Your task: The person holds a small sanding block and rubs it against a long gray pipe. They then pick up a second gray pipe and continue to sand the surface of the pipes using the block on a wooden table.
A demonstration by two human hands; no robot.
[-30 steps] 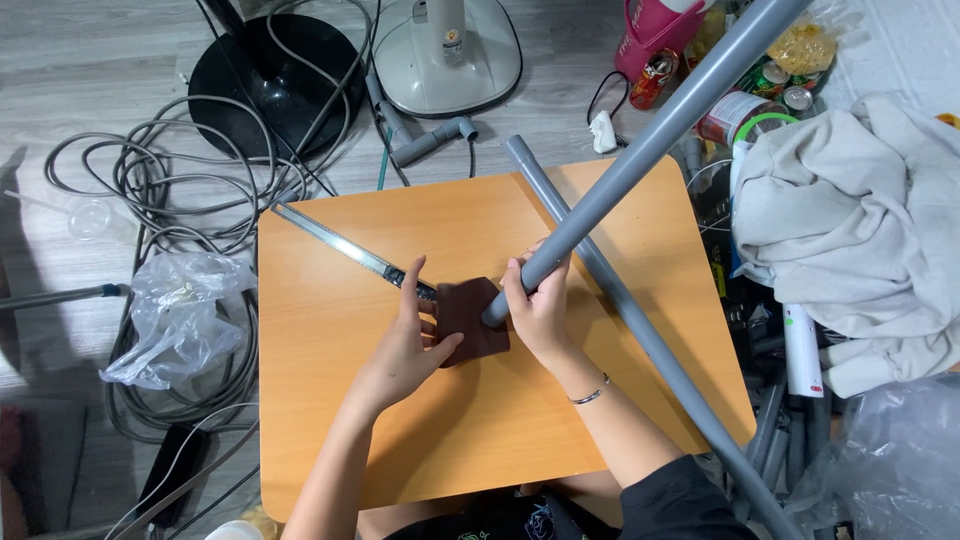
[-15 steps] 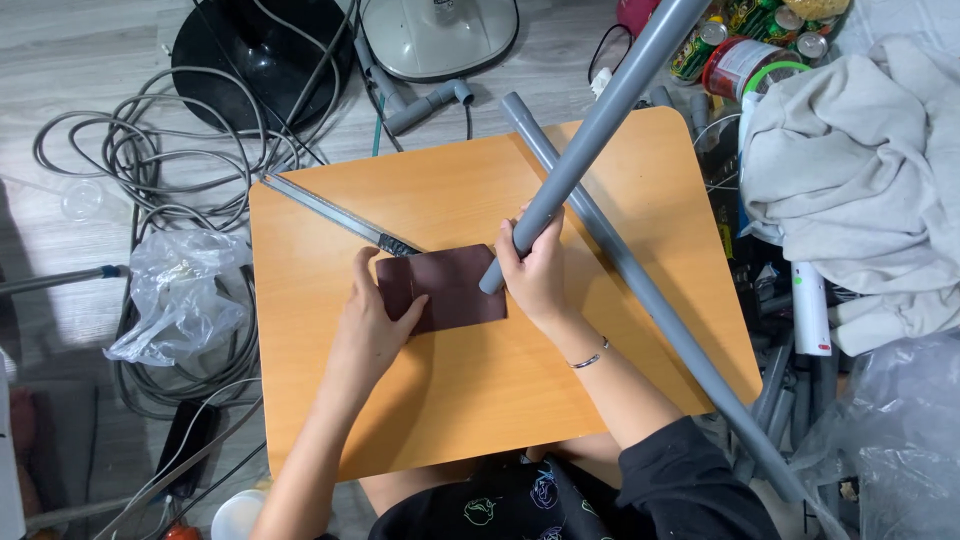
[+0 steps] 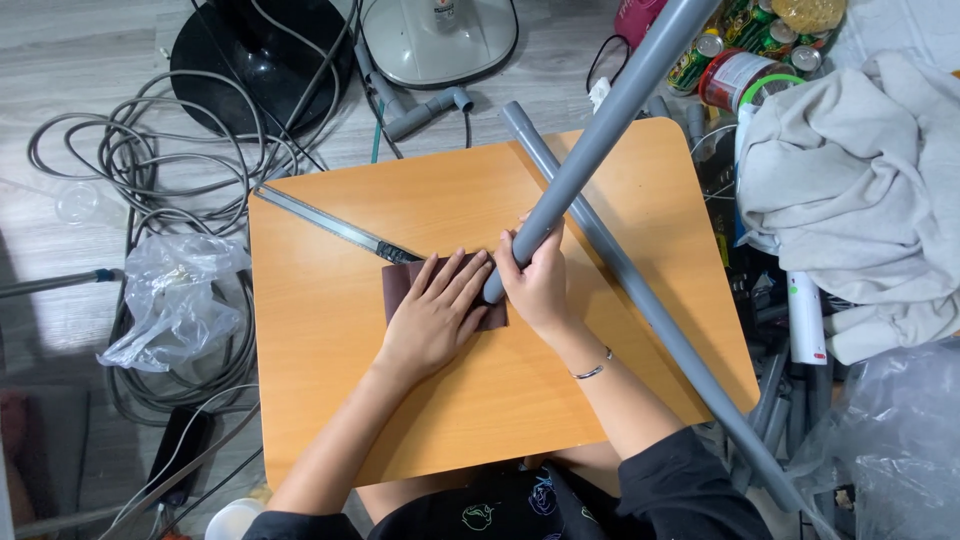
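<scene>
My left hand [image 3: 437, 312] lies flat, fingers spread, on a dark brown sheet [image 3: 398, 283] in the middle of a small orange table [image 3: 330, 380]. My right hand [image 3: 537, 280] grips the lower end of a grey pipe [image 3: 605, 120] that rises steeply toward the upper right; its end rests on the sheet beside my left fingers. A second grey pipe [image 3: 650, 300] lies diagonally across the table's right side. A metal ruler [image 3: 330, 222] lies slanted just above the sheet.
Coiled grey cables [image 3: 130, 170] and a clear plastic bag [image 3: 175, 300] lie on the floor at left. A black round base [image 3: 255, 55] and a white fan base [image 3: 440, 35] sit above the table. Pale cloth [image 3: 860, 190], cans [image 3: 740, 40] and clutter crowd the right.
My left hand has shifted from the sheet's left edge onto its top, pressing it flat. The right hand still holds the pipe end on the sheet.
</scene>
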